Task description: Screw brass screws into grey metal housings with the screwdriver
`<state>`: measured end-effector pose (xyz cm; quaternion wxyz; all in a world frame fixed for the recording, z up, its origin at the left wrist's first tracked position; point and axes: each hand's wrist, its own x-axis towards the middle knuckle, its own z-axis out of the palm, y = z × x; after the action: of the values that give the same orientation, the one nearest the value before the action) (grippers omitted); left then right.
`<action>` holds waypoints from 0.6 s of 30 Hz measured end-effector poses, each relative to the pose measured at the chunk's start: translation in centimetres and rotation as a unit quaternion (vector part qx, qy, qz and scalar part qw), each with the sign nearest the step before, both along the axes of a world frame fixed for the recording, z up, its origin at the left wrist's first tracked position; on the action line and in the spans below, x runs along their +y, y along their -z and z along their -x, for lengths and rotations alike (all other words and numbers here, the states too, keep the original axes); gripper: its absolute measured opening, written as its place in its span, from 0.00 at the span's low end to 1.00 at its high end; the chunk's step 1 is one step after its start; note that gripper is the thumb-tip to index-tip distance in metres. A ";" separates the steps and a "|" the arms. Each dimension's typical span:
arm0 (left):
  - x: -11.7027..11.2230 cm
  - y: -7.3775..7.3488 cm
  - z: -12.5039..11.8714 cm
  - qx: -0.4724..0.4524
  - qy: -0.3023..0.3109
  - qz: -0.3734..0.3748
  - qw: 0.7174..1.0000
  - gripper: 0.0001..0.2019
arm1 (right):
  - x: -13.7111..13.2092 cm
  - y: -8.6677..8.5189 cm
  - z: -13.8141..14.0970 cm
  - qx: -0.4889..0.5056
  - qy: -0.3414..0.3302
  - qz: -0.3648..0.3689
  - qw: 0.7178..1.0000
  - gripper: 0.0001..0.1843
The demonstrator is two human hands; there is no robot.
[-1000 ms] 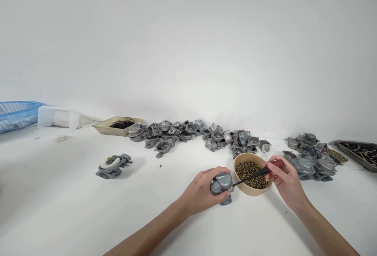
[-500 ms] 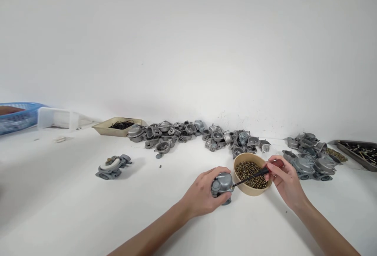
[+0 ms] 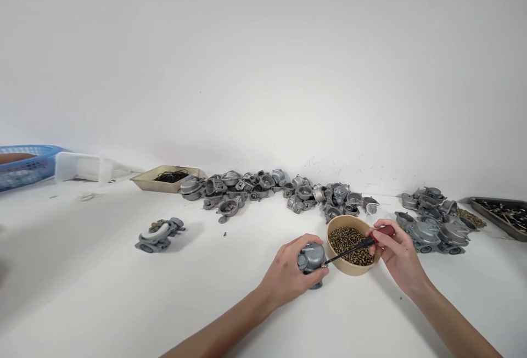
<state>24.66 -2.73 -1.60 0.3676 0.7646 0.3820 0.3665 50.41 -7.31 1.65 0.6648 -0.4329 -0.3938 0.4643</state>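
My left hand (image 3: 290, 269) is wrapped round a grey metal carburetor (image 3: 313, 255), its rounded bowl facing up, just above or on the white table. My right hand (image 3: 397, 256) grips a screwdriver (image 3: 357, 247) by its red and black handle. The dark shaft slants down to the left, and its tip meets the carburetor's right edge beside my left thumb, where a small brassy screw seems to sit. Under the shaft stands a round tan bowl (image 3: 330, 248) filled with small brass-coloured screws (image 3: 348, 240).
Grey carburetor parts (image 3: 228, 188) lie heaped along the wall, with another pile (image 3: 430, 226) at the right. One carburetor body with a white float (image 3: 160, 234) stands alone at left. Trays (image 3: 142, 182), a white container (image 3: 78, 167) and a blue basket (image 3: 41, 168) line the back.
The carburetor and my left hand have shifted very slightly right. My left thumb now reaches nearer the screwdriver tip. The screwdriver stays against the carburetor's edge.
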 end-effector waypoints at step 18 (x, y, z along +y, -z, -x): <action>0.0 -0.1 0.1 -0.002 0.008 0.000 1.000 0.16 | 0.8 0.9 -1.2 -0.011 0.007 -0.008 1.000 0.21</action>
<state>24.58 -2.74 -1.46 0.3712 0.7669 0.3753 0.3650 51.62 -6.49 0.78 0.6672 -0.4350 -0.4018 0.4518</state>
